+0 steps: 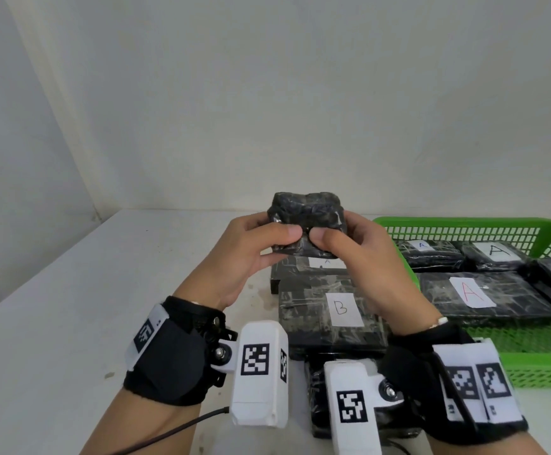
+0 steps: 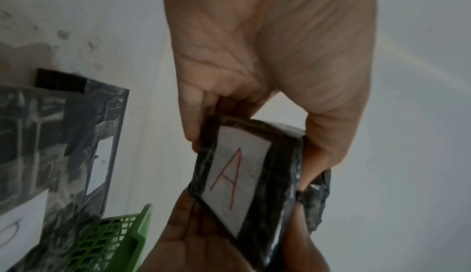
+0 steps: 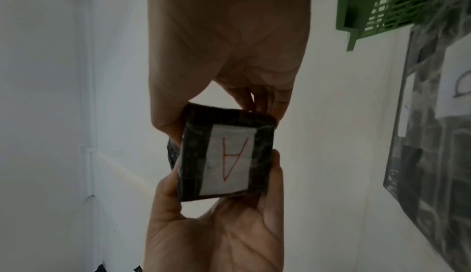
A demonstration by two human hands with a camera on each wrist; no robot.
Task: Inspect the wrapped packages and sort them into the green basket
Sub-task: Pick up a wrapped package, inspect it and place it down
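left hand + right hand: both clamped on small package, red A underneath | above bench | green basket at 3 o'clock

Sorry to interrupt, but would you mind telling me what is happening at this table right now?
A person is holding a small black wrapped package up in both hands, left hand and right hand, above the white table. Its underside carries a white label with a red A, seen from the wrist views. The green basket at the right already holds packages marked A, while a package marked B lies on the table beside it.
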